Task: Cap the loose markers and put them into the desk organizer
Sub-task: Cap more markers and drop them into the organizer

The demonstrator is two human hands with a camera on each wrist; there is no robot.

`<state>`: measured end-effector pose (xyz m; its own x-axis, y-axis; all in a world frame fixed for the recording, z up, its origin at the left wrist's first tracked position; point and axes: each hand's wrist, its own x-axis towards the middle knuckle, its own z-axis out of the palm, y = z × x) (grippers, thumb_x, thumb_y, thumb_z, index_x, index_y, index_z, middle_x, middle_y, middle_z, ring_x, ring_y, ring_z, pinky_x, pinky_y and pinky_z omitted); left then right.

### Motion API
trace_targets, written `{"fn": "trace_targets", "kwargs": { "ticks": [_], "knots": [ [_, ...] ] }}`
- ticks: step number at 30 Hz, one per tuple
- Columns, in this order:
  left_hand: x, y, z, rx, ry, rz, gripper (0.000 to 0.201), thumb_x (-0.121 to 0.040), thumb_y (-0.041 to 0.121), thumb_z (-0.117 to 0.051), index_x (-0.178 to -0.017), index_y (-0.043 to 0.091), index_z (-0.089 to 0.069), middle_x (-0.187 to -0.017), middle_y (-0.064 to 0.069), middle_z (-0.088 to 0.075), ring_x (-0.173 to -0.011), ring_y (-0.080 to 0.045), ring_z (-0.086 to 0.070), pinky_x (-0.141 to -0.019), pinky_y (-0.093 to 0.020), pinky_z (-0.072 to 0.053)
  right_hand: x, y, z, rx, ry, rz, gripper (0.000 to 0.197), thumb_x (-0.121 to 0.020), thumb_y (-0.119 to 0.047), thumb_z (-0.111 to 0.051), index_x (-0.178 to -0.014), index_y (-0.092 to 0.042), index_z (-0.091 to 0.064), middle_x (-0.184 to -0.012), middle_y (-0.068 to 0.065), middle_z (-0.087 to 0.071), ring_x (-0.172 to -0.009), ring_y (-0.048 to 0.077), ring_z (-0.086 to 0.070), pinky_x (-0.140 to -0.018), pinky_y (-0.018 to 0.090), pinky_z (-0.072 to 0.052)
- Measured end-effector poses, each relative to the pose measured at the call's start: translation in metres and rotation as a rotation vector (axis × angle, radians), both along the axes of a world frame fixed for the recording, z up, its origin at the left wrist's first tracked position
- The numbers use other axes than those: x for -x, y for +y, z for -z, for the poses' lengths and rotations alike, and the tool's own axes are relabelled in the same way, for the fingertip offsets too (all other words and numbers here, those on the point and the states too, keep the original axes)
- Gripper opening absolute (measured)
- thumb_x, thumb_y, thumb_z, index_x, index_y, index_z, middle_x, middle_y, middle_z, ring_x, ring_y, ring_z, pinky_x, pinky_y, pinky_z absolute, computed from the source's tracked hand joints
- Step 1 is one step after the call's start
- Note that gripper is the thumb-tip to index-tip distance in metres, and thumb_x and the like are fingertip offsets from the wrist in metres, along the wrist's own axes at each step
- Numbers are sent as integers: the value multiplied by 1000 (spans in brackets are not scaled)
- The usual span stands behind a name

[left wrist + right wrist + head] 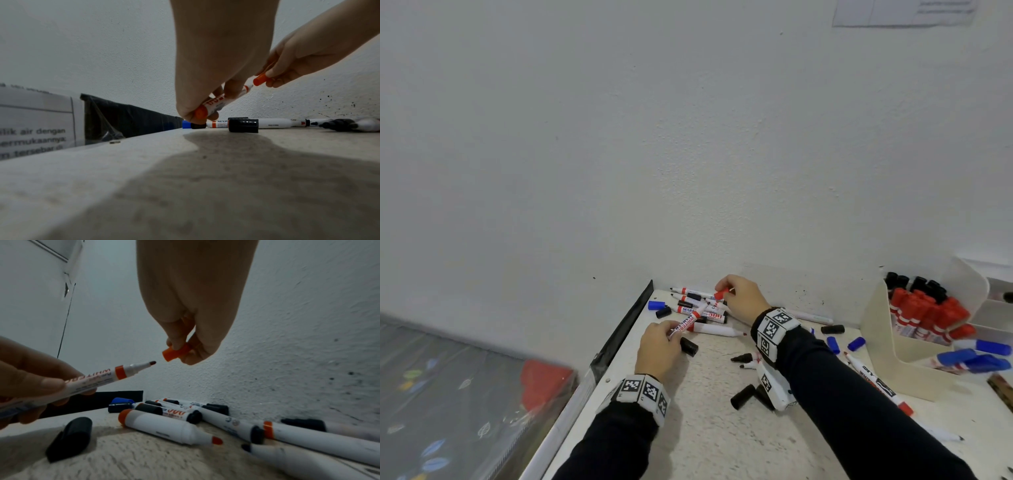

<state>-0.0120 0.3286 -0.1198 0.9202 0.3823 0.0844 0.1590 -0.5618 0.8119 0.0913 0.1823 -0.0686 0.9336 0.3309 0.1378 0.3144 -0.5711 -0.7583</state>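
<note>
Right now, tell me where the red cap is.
The red cap is pinched in the right hand, held above the marker pile by the wall, its open end just off the tip of the red marker in the left hand.

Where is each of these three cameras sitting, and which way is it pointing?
Head: on the person's head, looking forward and down at the desk; both sleeved arms show.
Left wrist: low by the desk, looking along the left hand gripping a red marker.
Right wrist: looking along the right hand pinching a red cap, over loose markers by the wall.
Shared: both wrist views show the uncapped marker tip just short of the cap.
</note>
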Motion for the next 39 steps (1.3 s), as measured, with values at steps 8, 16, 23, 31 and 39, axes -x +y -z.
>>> {"fn": "trace_targets", "kwargs": {
  "ticks": [8,16,23,31,39],
  "knots": [
    [7,-6,-3,9,-38,76,24,-91,18,-52,-109,21,-67,-102,2,-59,-91,-13,-56,-81,-26,-47,15,-23,3,13,-2,-89,25,-87,6,-49,-102,-6,-64,-99,3,-64,-78,2,-55,-64,5,-40],
    [9,-7,-10,-88,13,238,31,-97,17,-45,-124,18,-59,-113,-6,-60,-98,-14,-52,-75,-17,-35,30,-36,8,-99,93,-107,16,-89,-4,-56,-101,-10,-65,-95,2,-65,-81,10,-62,-76,15,-50],
    [17,-25,-24,60,18,355,13,-87,28,-62,-100,30,-58,-94,4,-62,-84,-12,-57,-73,-23,-48,48,-49,1,53,55,29,44,-98,-42,-37,-63,-17,-43,-56,-2,-42,-52,11,-39,-59,27,-35],
    [30,-79,-45,-251,-153,272,32,-91,33,-57,-121,22,-60,-101,5,-64,-86,-7,-55,-76,-21,-47,69,-79,-12,20,45,225,49,-101,-38,-24,-56,-18,-31,-55,-2,-28,-51,14,-28,-53,28,-26],
    [44,-121,-60,-287,13,417,32,-98,36,-40,-97,15,-64,-70,5,-54,-65,-12,-50,-61,-28,-41,85,-112,-8,-97,156,308,41,-98,-26,-32,-58,-17,-34,-57,-1,-33,-53,12,-32,-53,28,-27]
  ]
}}
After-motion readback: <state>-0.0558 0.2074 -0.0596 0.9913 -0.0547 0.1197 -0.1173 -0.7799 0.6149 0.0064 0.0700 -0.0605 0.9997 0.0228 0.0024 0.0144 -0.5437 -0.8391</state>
